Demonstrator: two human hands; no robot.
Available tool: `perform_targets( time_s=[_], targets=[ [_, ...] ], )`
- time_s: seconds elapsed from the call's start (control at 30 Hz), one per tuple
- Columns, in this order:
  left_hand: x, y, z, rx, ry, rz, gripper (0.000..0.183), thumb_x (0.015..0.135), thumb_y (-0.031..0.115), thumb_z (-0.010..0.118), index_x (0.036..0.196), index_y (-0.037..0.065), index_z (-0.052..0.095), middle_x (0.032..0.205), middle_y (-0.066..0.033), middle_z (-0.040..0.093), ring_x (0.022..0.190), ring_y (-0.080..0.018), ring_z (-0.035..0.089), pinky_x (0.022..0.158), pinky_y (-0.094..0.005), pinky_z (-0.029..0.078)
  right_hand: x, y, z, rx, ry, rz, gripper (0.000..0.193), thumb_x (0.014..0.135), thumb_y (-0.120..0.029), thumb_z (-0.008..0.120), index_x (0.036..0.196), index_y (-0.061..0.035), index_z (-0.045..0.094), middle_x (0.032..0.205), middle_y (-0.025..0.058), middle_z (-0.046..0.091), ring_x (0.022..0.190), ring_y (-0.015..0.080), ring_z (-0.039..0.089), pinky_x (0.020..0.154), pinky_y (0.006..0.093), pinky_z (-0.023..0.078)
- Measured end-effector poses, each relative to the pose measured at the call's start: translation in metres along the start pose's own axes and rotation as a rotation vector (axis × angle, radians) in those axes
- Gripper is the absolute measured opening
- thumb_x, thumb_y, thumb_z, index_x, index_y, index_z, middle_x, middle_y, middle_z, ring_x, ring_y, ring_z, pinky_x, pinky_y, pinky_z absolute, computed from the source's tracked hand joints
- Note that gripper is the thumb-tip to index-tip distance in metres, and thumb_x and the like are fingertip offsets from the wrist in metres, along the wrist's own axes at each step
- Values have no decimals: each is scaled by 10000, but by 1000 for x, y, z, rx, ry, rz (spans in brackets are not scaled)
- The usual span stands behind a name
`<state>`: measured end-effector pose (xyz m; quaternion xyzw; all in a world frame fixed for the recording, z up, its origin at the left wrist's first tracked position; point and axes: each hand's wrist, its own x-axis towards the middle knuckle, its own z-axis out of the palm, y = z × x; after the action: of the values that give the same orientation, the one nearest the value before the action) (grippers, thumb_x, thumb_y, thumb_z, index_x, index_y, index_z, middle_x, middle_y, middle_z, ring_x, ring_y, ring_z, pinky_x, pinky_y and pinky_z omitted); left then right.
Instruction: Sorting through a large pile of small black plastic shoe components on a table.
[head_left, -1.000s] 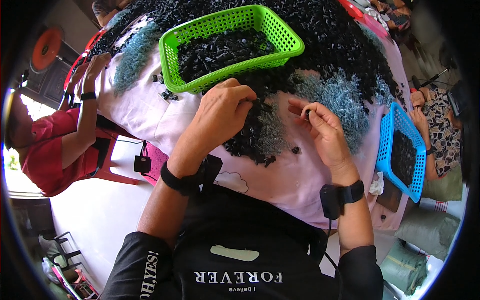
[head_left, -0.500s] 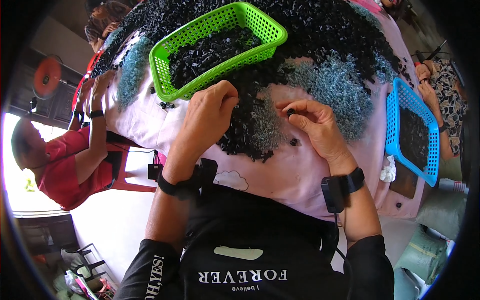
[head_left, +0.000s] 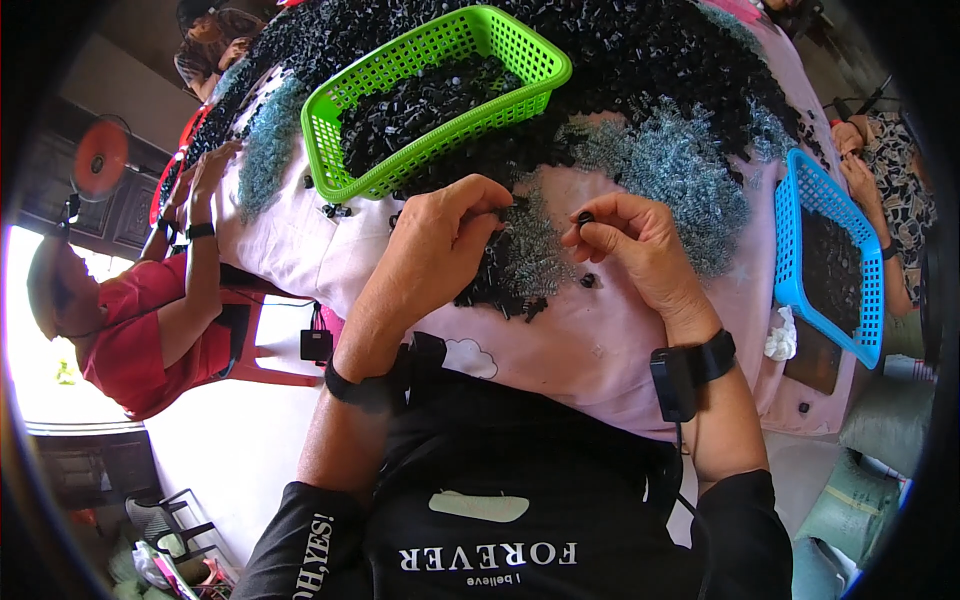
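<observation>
My right hand (head_left: 645, 255) pinches a small round black plastic piece (head_left: 585, 217) between thumb and fingertips. Opposite it, my left hand (head_left: 425, 262) is closed in a pinch, its back toward me; a small dark part (head_left: 518, 202) shows at its fingertips, its kind unclear. A short gap separates the two hands above the table. Beneath and between them lie a thin scatter of small metal springs (head_left: 537, 250) and a heap of small black plastic parts (head_left: 497, 285). One loose black piece (head_left: 588, 281) rests below my right fingertips.
A green basket (head_left: 437, 148) of black parts stands beyond my left hand. Blue-grey springs (head_left: 690, 190) are heaped beyond my right. A blue basket (head_left: 868, 290) sits on the pink tablecloth (head_left: 560, 350) at right. Co-workers are at the left (head_left: 150, 330), far left and right edges.
My left hand has shifted right and slightly nearer me, its fingertips now closer to my right hand. My right hand keeps its pinch on the black piece, its fingers curled slightly more.
</observation>
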<state>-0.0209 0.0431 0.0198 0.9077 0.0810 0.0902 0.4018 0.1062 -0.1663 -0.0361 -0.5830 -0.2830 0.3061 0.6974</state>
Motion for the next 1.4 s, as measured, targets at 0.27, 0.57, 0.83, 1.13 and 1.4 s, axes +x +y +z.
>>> perform_targets(
  time_s=[0.27,0.57,0.83,1.13,1.4],
  targets=[
    [1,13,6,31,-19,78,201,894,21,609,1083,7,675,899,-100,731,811,-143,684,739,-291,526,-1,9,3,76,-64,68,125,955,-84,680,1052,-6,693,913,87,751,780,113,704,705,237,570],
    [3,7,12,-41,23,33,190,937,51,573,1086,23,687,824,-23,665,770,-91,623,700,-257,497,3,12,-1,48,-53,-21,118,974,-96,653,1040,-1,678,909,87,743,791,122,710,723,248,581],
    [-6,1,-7,28,93,14,126,921,102,640,1003,16,683,782,-21,663,706,-80,590,634,-254,468,0,5,2,70,-14,-29,107,958,-76,667,1046,-19,686,924,93,748,790,125,711,727,250,575],
    [-12,-1,-23,206,3,29,126,861,111,685,918,0,663,683,-86,632,592,-136,583,569,-302,460,0,5,2,-4,-27,-6,129,949,-85,687,1066,-30,678,936,90,754,801,117,709,721,245,565],
    [12,-15,-26,275,198,269,119,852,48,633,948,2,687,817,-174,686,780,-342,686,702,-396,524,0,12,1,81,-33,-53,132,969,-125,676,1071,-41,670,936,95,754,786,120,707,711,241,557]
  ],
)
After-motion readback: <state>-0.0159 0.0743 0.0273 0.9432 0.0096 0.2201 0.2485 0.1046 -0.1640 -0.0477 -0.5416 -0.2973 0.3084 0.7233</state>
